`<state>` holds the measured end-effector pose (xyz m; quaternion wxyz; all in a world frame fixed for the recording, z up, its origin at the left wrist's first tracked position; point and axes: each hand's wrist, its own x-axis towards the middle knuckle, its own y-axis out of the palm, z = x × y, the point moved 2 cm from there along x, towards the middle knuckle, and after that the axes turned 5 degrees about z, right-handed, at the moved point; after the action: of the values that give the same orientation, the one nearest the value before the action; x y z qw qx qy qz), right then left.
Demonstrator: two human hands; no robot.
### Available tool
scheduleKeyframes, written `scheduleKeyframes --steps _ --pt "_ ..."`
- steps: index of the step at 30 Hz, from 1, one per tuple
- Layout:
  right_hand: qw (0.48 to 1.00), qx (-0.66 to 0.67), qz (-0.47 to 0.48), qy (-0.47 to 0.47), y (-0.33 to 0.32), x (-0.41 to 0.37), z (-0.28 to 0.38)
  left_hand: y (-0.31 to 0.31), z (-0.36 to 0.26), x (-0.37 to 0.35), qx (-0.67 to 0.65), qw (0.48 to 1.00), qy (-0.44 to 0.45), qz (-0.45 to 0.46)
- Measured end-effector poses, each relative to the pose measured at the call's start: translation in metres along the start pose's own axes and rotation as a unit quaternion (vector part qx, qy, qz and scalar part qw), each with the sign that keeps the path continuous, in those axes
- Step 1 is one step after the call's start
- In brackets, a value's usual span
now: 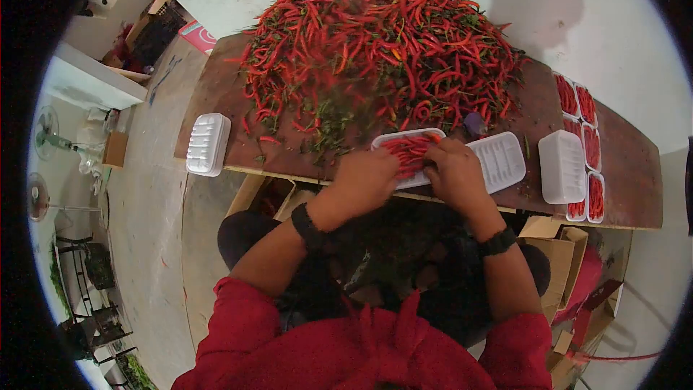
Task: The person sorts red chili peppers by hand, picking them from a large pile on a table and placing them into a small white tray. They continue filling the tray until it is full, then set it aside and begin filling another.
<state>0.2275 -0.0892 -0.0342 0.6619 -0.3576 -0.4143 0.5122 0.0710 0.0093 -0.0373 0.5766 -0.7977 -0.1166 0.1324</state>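
Observation:
A white plastic tray [411, 132] filled with red chili peppers [409, 153] lies at the table's front edge between my hands. My left hand [366, 179] is at the tray's left side, its fingers bent and closed against the peppers; the fingertips are partly hidden. Over the right end, my right hand [456, 172] is closed with thumb and fingers pinched on peppers, one red pepper showing by the fingertips. Beside it on the right sits a second white tray [498, 161] with a ribbed bottom. Behind both trays rises a large heap of red chili peppers [382, 43] mixed with green stems.
Upturned stacks of white trays [208, 144] [561, 166] stand at the table's left end and to the right. Several filled trays [593, 148] line the right side. Loose green stems [332, 126] and a small purple object [474, 124] lie before the heap. Cardboard boxes [559, 263] stand below.

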Motion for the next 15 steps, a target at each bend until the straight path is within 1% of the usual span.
scheduleKeyframes --steps 1,3,5,7,9,11,13,15 --pt "1.0 -0.001 0.005 0.005 0.0002 -0.0002 -0.0006 0.0033 -0.0002 0.0009 0.0 1.0 -0.001 0.0" --pt "1.0 0.002 0.0 -0.002 0.0021 -0.0008 -0.0026 0.0044 -0.0031 0.0019 -0.008 0.995 0.028 -0.094" --pt "1.0 0.004 -0.005 -0.007 0.002 -0.0007 -0.0024 0.0042 -0.0043 0.0025 -0.01 0.995 0.027 -0.094" --pt "1.0 -0.001 0.016 0.008 0.0004 -0.0007 -0.001 0.0034 -0.0051 0.0026 -0.013 0.995 0.026 -0.094" --pt "1.0 0.003 0.015 0.01 0.0 -0.0005 -0.0006 0.0019 -0.0052 0.0031 -0.016 0.995 0.023 -0.091" --pt "1.0 0.006 0.013 0.01 0.0001 0.0008 -0.0002 0.0036 -0.0023 0.0045 -0.012 0.996 0.02 -0.088" --pt "1.0 0.016 -0.012 -0.001 0.0007 0.0006 0.0 0.0064 -0.0007 0.0053 -0.009 0.996 0.018 -0.085" --pt "1.0 0.02 -0.012 -0.004 0.0006 0.0008 -0.0004 0.0072 -0.0003 0.0055 -0.024 0.994 0.027 -0.105"
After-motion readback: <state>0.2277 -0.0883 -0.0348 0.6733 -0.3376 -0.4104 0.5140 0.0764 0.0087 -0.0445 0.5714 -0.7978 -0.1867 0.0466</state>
